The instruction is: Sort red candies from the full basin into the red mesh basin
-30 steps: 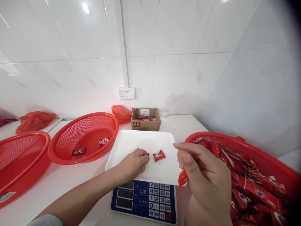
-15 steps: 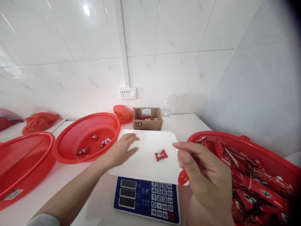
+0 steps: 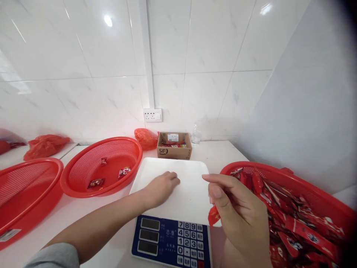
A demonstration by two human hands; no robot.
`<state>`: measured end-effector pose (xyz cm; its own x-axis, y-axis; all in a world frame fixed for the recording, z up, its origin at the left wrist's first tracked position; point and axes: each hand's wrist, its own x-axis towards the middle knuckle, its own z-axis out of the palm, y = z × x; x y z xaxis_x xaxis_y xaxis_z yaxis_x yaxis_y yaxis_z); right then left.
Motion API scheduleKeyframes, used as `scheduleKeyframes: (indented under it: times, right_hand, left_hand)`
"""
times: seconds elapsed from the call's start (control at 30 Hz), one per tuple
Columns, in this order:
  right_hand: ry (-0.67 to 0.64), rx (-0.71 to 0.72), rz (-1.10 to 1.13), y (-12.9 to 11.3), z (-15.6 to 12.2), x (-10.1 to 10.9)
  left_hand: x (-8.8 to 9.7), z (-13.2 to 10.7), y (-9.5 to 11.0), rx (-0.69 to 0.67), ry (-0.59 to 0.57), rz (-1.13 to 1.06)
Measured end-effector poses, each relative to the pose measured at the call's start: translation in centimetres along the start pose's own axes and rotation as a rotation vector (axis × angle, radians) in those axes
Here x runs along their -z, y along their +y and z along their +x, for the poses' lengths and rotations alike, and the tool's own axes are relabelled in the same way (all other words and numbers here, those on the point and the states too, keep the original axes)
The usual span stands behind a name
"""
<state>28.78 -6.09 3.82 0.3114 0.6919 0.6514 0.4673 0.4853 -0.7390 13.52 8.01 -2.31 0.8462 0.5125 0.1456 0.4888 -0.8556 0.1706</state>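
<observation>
My left hand [image 3: 163, 189] is over the white pan [image 3: 192, 208] of a digital scale, its fingers curled closed. The small red-wrapped candy that lay on the pan is out of sight, apparently inside that hand. At the pan's right side my right hand [image 3: 240, 216] is closed with thumb and fingers bent. A red-wrapped candy [image 3: 213, 216] sticks out below its fingers, the rest covered by them. The scale's blue panel [image 3: 170, 242] faces me, its displays dark.
A red basket [image 3: 231, 166] heaped with red packets stands on the right. To the left, a red basket [image 3: 67, 178] holds three small packets, and another red basket [image 3: 30, 208] stands beside it. Behind are a cardboard box [image 3: 174, 152], a red bag [image 3: 146, 139] and a clear bottle [image 3: 196, 134].
My left hand has moved right over the pan and closed; the candy there is gone from view. My right hand keeps its grip. One packet in the left basket has shifted left.
</observation>
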Motion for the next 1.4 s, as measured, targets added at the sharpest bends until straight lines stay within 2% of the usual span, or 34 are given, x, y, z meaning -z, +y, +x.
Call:
scheduleKeyframes:
  times: [0.1,0.23,0.37,0.47,0.53,0.6,0.67,0.73,0.9,0.97,1.03,1.1,1.17,1.27,1.4]
  right_hand:
    - [-0.010,0.005,-0.010,0.3,0.2,-0.4]
    - [-0.164,-0.029,-0.025,1.5,0.5,-2.0]
    - [-0.362,-0.101,-0.055,2.7,0.7,-4.7]
    - [-0.498,-0.145,-0.192,3.6,0.6,-6.5]
    - [-0.544,-0.177,-0.274,4.2,0.2,-6.7]
    - [-0.566,-0.196,-0.334,4.5,-0.4,-6.0]
    - [-0.574,-0.213,-0.388,4.5,-1.1,-4.4]
    - [-0.562,-0.251,-0.458,4.2,-1.8,-1.9]
    - [-0.499,-0.464,-0.739,3.5,-2.5,5.5]
    - [-0.546,-0.584,-0.835,4.0,-2.7,7.9]
    - [-0.676,-0.722,-0.879,4.9,-3.2,9.7]
    - [-0.812,-0.836,-0.897,6.0,-3.6,10.6]
    - [-0.890,-0.886,-0.923,6.8,-3.9,10.8]
    - [-0.922,-0.921,-0.978,7.7,-3.8,10.1]
    - [-0.894,-0.971,-1.070,8.7,-3.3,9.2]
  left_hand:
    - [2.8,-2.5,-2.8,0.199,0.137,0.034]
    - [5.4,-6.6,-6.4,0.454,0.276,0.073]
    - [5.1,-9.7,-8.9,0.598,0.305,0.103]
    - [4.2,-10.3,-9.7,0.566,0.314,0.088]
    - [3.9,-9.8,-9.4,0.510,0.351,0.071]
    - [4.0,-8.8,-8.2,0.461,0.389,0.024]
    - [4.6,-7.8,-6.4,0.429,0.413,-0.064]
    - [5.1,-6.7,-4.5,0.401,0.385,-0.149]
    - [5.1,-4.8,-1.3,0.192,0.470,-0.299]
    - [4.8,-4.4,-0.7,0.125,0.453,-0.350]
    - [4.4,-4.3,-0.1,0.093,0.427,-0.395]
    - [3.9,-4.3,0.2,0.075,0.398,-0.438]
    - [3.6,-4.4,0.3,0.054,0.373,-0.465]
    - [3.3,-4.6,0.1,0.053,0.345,-0.486]
    - [3.3,-4.8,-0.5,0.082,0.338,-0.500]
